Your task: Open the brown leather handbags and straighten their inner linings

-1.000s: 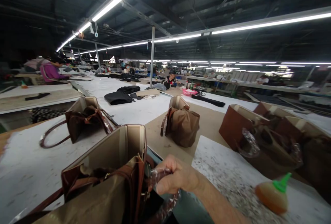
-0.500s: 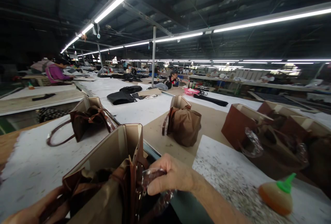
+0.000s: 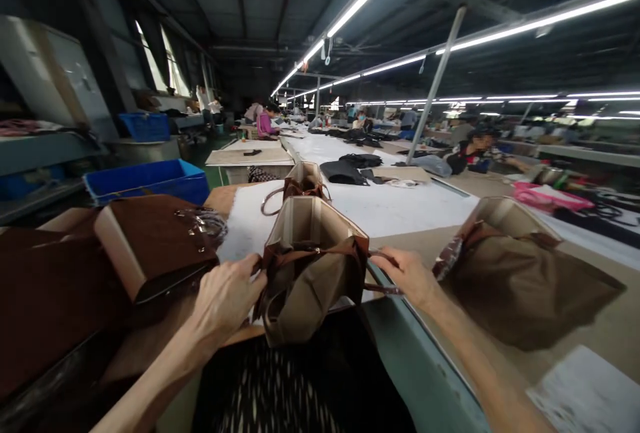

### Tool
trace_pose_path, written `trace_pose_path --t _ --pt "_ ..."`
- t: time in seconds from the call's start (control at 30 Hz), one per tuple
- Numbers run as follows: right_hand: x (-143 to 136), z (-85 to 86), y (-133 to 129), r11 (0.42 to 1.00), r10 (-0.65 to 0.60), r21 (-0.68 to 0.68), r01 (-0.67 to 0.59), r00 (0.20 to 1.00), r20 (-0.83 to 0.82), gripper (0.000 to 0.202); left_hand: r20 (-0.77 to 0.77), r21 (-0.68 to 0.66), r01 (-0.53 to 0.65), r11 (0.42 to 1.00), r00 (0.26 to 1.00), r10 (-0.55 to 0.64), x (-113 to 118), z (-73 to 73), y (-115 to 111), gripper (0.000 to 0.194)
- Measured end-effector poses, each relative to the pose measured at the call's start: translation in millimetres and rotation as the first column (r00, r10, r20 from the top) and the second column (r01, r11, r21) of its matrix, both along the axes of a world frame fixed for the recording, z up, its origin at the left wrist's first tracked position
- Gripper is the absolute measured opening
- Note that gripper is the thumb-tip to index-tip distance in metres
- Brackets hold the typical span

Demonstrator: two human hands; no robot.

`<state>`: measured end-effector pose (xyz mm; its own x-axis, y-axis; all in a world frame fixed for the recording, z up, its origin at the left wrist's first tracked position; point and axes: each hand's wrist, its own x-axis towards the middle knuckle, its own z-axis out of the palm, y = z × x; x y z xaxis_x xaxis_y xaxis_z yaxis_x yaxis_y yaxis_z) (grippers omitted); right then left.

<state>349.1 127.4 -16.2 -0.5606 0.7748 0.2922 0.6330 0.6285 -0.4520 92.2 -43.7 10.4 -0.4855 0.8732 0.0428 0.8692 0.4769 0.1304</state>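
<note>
A brown handbag (image 3: 314, 266) with a beige lining stands open-topped in front of me, its tan fabric bunched on the near side. My left hand (image 3: 227, 296) is closed at the bag's left edge; whether it grips the side or a handle is hard to see. On the other side, my right hand (image 3: 407, 278) pinches the bag's brown handle (image 3: 384, 288), which sticks out to the right. Dark patterned cloth (image 3: 295, 380) lies below the bag, at my lap.
More brown handbags (image 3: 155, 240) are piled at the left, another handbag (image 3: 530, 273) stands at the right, and a smaller one (image 3: 303, 180) is behind. A blue bin (image 3: 150, 182) sits beyond the left pile. Black pieces (image 3: 345, 172) lie on the white-covered table (image 3: 400, 210). Co-workers sit farther back.
My view has swung to the left, bringing the left pile and blue bin into sight. The held handbag is now farther from me, with a hand on each side.
</note>
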Motion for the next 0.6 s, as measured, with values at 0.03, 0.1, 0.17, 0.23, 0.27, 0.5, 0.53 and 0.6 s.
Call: trace_pose_path --t 0.03,0.1,0.17,0.23,0.27,0.5,0.53,0.6 --pt "-3 -8.2 2 1.0 -0.02 0.002 0.02 1.0 0.008 0.039 -0.024 0.004 0.009 1.0 1.0 -0.009 2 -7.5 1 0.027" --pt "-6 -21.8 3 0.998 -0.055 0.008 0.054 0.998 0.021 0.04 -0.042 0.021 0.03 0.999 0.999 -0.029 4 -20.7 3 0.02" --pt "-6 -30.7 2 0.995 -0.096 0.037 0.094 0.994 0.053 0.041 -0.018 0.053 0.037 0.998 0.999 -0.036 3 -29.7 6 0.016" --pt "-6 -35.5 -3 0.976 -0.168 0.157 0.153 0.983 0.08 0.039 0.012 0.089 0.029 0.996 0.999 -0.031 3 -34.3 10 0.017" --pt "-6 -37.3 -8 0.949 -0.208 0.256 0.183 0.975 0.077 0.039 0.032 0.102 0.026 0.994 0.999 -0.029 3 -35.4 11 0.02" --pt "-6 -71.7 -91 0.767 0.068 0.638 -0.074 0.997 0.034 0.018 0.097 0.154 0.022 0.988 0.995 -0.037 0 -38.6 15 0.021" --pt "-8 -79.1 -102 0.766 0.157 0.619 -0.172 0.984 0.079 0.015 0.095 0.148 0.025 0.989 0.995 -0.039 -2 -38.7 15 0.018" --pt "-19 -91.1 -118 0.774 0.287 0.534 -0.34 0.94 0.184 0.012 0.085 0.127 0.031 0.991 0.995 -0.042 -4 -38.3 14 0.014"
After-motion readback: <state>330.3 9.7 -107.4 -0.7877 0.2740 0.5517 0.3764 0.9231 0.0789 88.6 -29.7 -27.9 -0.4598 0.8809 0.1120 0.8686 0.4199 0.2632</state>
